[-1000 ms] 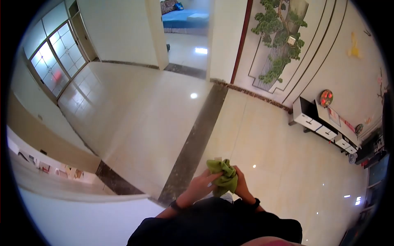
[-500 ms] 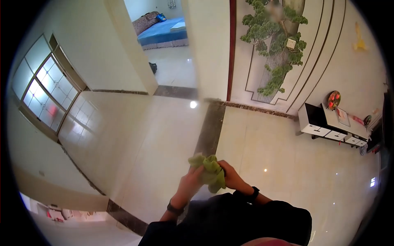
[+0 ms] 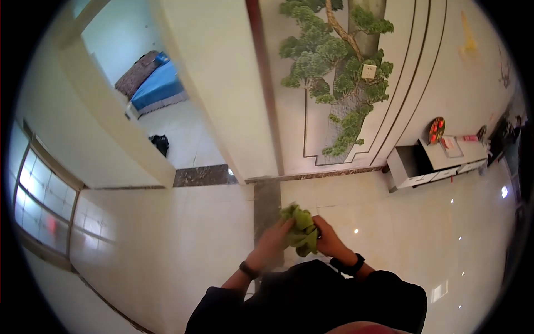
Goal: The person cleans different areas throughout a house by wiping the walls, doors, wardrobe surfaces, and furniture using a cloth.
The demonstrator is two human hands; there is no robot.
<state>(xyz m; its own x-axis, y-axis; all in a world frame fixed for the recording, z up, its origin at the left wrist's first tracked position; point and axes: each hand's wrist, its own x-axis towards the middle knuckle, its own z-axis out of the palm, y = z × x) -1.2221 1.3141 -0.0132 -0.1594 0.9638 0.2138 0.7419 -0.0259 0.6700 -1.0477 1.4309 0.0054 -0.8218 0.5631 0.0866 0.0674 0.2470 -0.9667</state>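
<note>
A crumpled green cloth [image 3: 303, 231] is bunched up between my two hands, in front of my body. My left hand [image 3: 275, 239] grips its left side, with the fingertips pressed into the folds. On the other side my right hand [image 3: 329, 236] closes round the cloth's right edge; a small dark thing shows at those fingers, too small to make out. Each wrist wears a dark band. Dark sleeves cover my arms above the bands.
A low white TV cabinet [image 3: 439, 161] stands at the right wall with a round decorated plate [image 3: 436, 130] on it. Ahead is a wall with a tree picture [image 3: 356, 83]. Through a doorway lie a blue bed [image 3: 158, 86] and a black bag [image 3: 159, 145]. A glazed door [image 3: 44, 195] is at left.
My view has turned and moved, so the bedroom doorway shifts left and the tree wall looks nearer. Both hands keep hold of the cloth, which is now more tightly bunched.
</note>
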